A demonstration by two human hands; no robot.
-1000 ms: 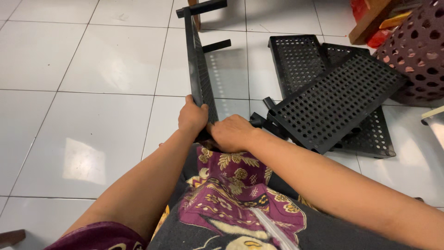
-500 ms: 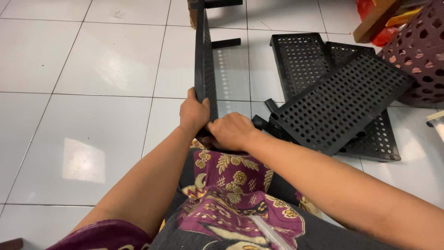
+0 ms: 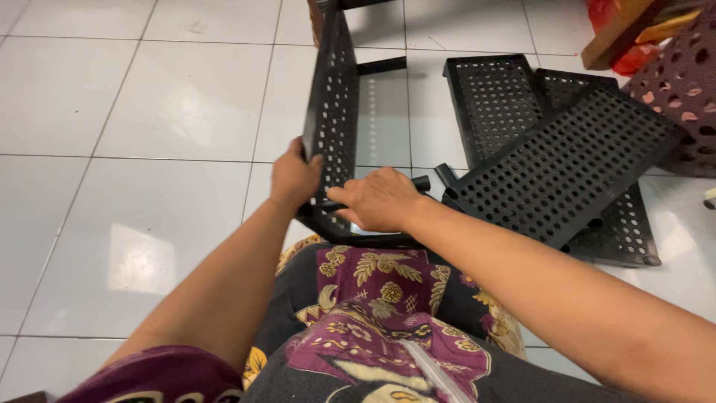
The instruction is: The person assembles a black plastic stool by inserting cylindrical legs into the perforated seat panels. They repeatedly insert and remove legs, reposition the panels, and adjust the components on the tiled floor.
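I sit on a white tiled floor with a black perforated plastic shelf panel (image 3: 333,97) standing on edge in front of my knees. My left hand (image 3: 294,177) grips the panel's left edge near its lower corner. My right hand (image 3: 377,198) is closed over a short black tube leg at the panel's bottom, next to another black leg stub (image 3: 422,182). A black leg (image 3: 382,66) sticks out sideways from the panel higher up.
To the right, three more black perforated shelf panels (image 3: 567,160) lie stacked and overlapping on the floor. A dark purple basket with holes (image 3: 682,82) stands at the far right, with wood and red items behind it. My patterned clothing (image 3: 373,321) fills the bottom.
The upright panel has turned so that more of its perforated face shows. My right hand has shifted slightly right along its bottom; the view has moved closer.
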